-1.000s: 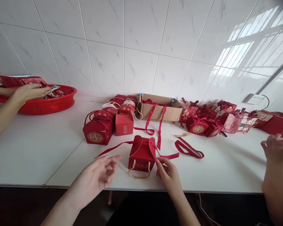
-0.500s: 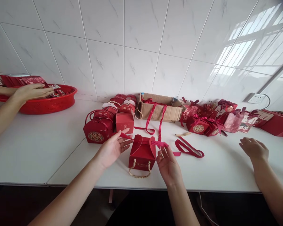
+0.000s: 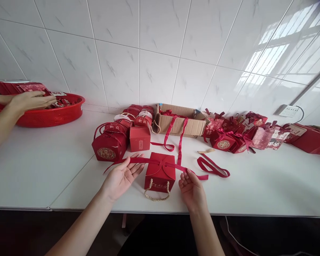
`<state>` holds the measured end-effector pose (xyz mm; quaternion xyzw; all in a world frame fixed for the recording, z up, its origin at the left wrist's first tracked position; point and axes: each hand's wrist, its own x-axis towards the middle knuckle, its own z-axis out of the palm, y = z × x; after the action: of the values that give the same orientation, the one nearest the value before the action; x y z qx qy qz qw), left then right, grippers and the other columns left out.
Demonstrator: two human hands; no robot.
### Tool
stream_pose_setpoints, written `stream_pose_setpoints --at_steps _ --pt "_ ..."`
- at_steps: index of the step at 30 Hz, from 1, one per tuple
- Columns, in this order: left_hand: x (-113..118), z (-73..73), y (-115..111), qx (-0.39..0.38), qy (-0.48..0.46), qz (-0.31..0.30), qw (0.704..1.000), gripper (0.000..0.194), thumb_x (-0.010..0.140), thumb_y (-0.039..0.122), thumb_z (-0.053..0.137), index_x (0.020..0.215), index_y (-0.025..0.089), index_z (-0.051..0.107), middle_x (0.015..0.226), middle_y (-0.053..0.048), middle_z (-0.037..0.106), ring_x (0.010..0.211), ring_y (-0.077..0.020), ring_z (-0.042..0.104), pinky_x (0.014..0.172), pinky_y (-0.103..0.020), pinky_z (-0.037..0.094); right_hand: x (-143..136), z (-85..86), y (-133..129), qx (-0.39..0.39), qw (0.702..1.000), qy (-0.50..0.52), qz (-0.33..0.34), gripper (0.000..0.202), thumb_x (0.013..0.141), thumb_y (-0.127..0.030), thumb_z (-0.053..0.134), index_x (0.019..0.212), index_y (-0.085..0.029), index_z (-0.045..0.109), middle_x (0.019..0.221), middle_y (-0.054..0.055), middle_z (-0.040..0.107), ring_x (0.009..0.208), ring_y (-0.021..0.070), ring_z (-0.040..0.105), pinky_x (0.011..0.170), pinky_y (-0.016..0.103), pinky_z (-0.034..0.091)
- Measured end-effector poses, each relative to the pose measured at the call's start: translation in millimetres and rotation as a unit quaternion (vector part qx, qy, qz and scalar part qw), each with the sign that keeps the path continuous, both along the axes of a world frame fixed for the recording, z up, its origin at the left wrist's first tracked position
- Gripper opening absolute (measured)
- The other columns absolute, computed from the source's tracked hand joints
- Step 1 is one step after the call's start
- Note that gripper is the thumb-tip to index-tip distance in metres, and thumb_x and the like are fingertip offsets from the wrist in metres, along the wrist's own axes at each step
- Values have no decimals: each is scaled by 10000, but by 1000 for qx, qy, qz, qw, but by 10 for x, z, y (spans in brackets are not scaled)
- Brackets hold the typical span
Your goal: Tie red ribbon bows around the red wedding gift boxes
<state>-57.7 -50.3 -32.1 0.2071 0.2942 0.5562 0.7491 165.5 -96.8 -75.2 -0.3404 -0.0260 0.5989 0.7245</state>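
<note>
Ribbon tails (image 3: 149,160): left hand (image 3: 121,179) 1, right hand (image 3: 192,190) 1 | 1 box (image 3: 160,175) between

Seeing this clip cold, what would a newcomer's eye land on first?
First, the red box at the front centre of the table, its ribbon stretched sideways to the left hand and right hand. Next, the big red basin at the far left, with another person's hand at it. Then the open carton at the back, ribbon hanging over its front.

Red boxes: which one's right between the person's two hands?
The squarish red cardboard box at the front, between left hand and right hand; the other red boxes stand farther back.
</note>
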Motion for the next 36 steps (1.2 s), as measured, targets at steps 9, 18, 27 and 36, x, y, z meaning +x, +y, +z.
stream_pose_setpoints --at_steps 9,18,27,36 --pt "16 -71 -22 -52 -42 4 998 394 973 132 316 1324 96 491 1004 -140 719 862 -192 716 758 -289 611 -17 -31 -11 18 1000 7 9 114 657 -191 740 725 -192 649 619 -47 676 616 112 657 704 319 570" --pt "84 -155 -54 -10 -67 7 998 383 972 127 319 1300 120 517 1039 -138 713 948 -222 697 830 -354 593 -50 -52 0 42 999 6 1 141 666 -181 737 681 -181 597 582 -67 616 575 83 602 680 304 555" --pt "80 -118 -105 -14 -51 19 998 332 965 170 357 1179 113 605 1021 -159 708 996 -270 677 888 -444 563 -44 5 -56 79 996 -35 7 158 713 -226 690 644 -190 552 550 -74 568 553 87 552 692 332 540" --pt "100 27 -182 -23 -27 29 999 315 954 218 389 1152 107 607 1146 -196 655 1034 -303 655 883 -479 555 -92 93 -84 58 998 -3 -19 219 701 -216 664 569 -199 491 492 -92 492 523 87 516 750 393 552"
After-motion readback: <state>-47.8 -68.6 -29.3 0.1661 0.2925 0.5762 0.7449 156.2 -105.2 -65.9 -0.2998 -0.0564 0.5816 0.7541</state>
